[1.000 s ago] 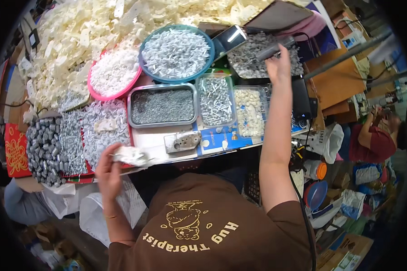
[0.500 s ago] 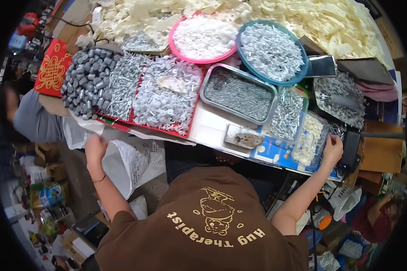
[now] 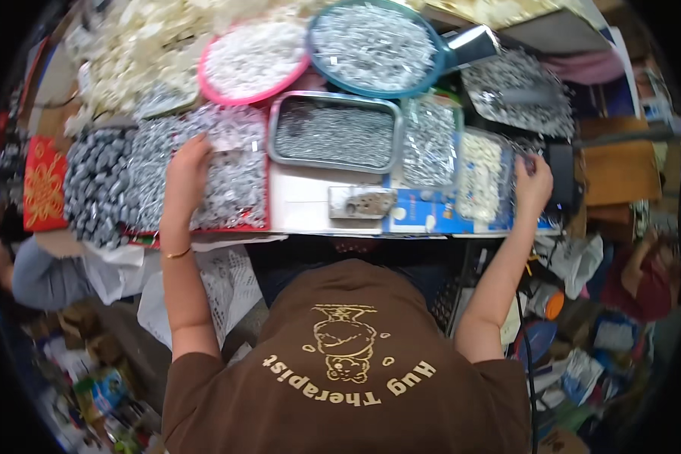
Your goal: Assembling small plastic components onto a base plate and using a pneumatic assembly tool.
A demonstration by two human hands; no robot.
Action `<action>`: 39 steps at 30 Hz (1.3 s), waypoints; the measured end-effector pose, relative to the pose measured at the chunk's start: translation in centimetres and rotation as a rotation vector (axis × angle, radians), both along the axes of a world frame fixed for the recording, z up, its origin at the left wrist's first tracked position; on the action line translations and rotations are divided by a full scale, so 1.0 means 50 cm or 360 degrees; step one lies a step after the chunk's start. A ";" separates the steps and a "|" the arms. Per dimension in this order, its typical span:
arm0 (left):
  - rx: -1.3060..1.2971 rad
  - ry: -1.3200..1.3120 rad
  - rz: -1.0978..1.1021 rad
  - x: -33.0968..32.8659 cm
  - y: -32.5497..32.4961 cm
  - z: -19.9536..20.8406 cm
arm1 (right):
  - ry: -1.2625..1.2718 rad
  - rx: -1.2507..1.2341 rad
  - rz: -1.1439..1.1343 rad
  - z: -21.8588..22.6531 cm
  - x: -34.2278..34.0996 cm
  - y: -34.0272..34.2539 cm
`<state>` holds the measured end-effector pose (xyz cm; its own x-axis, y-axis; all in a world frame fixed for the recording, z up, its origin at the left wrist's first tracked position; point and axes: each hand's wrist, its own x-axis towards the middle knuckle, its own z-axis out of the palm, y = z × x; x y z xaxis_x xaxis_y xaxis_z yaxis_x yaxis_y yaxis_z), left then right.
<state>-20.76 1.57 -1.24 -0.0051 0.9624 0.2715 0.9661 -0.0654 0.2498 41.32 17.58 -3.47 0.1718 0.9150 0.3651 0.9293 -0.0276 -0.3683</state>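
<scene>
My left hand (image 3: 189, 165) is over the red box (image 3: 266, 181), at the pile of small whitish, translucent plastic pieces (image 3: 238, 178). Motion blurs its fingers, so their hold is unclear. To its left lie small silvery metal pieces (image 3: 150, 181) and stubby grey cylinders (image 3: 98, 185). My right hand (image 3: 535, 189) is at the right end of the table, beside the clear tray of cream-coloured small parts (image 3: 480, 178). Its fingers are curled together in a pinch; whatever they hold is too small to name. A small metal block (image 3: 362, 203) lies between the hands.
A metal tray of fine pins (image 3: 337, 136) stands mid-table. Behind it are a pink basin of white pieces (image 3: 257, 60) and a teal basin of translucent pieces (image 3: 374, 49). A clear box of silvery parts (image 3: 430, 144) and a black tray (image 3: 518, 94) stand rightward.
My left hand has moved from beyond the table's front edge up over the red box. My right hand stays at the right end, still pinched. The whole view has turned and shifted.
</scene>
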 end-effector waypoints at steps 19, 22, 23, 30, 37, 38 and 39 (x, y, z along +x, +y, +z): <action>0.0154 -0.0813 -0.0606 0.396 -0.019 0.040 | 0.0535 0.0426 -0.0439 0.010 0.005 0.015; 0.0150 -0.0739 -0.0681 0.428 -0.004 0.000 | 0.0093 0.0321 -0.0427 0.021 0.014 0.008; 0.0144 -0.0728 -0.0649 0.429 -0.004 0.000 | -0.0154 0.0467 -0.0258 0.021 0.025 0.012; 0.0198 -0.0543 -0.0712 0.439 -0.015 0.002 | 0.0633 0.0710 0.0101 0.143 -0.119 -0.039; 0.0172 -0.0468 -0.0606 0.455 -0.029 0.012 | 0.1372 -0.0368 0.0999 0.109 -0.300 -0.181; 0.0158 -0.0470 -0.0631 0.460 -0.026 0.012 | 0.1360 -0.0363 0.1004 0.100 -0.308 -0.192; 0.0150 -0.0470 -0.0632 0.464 -0.029 0.014 | 0.1333 -0.0385 0.1036 0.109 -0.316 -0.207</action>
<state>2.46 0.13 -0.54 0.2667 0.8771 0.3996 0.7511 -0.4489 0.4841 25.51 7.26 2.01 -0.2617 0.9525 0.1555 0.2484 0.2222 -0.9428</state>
